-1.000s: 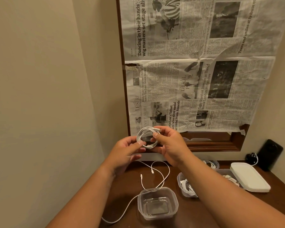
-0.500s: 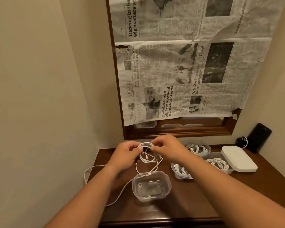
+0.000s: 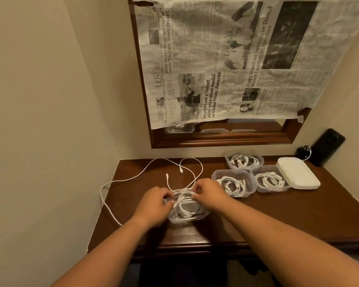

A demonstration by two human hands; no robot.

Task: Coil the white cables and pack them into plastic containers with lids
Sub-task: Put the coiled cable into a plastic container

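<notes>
A coiled white cable (image 3: 188, 206) is being pressed into the near clear container (image 3: 203, 216), pinched by the left hand (image 3: 154, 204) and right hand (image 3: 210, 194); three filled containers (image 3: 233, 183) are being left unlidded; a loose cable (image 3: 145, 172) is awaiting coiling

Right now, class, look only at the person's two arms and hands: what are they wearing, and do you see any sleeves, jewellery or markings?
Both arms are bare from the bottom edge of the picture to the wrists, with no sleeves in view. The left hand and right hand wear no gloves. No watch, bracelet or ring shows on either, and no markings are visible. The fingers are partly hidden, so a small ring cannot be ruled out.
</notes>
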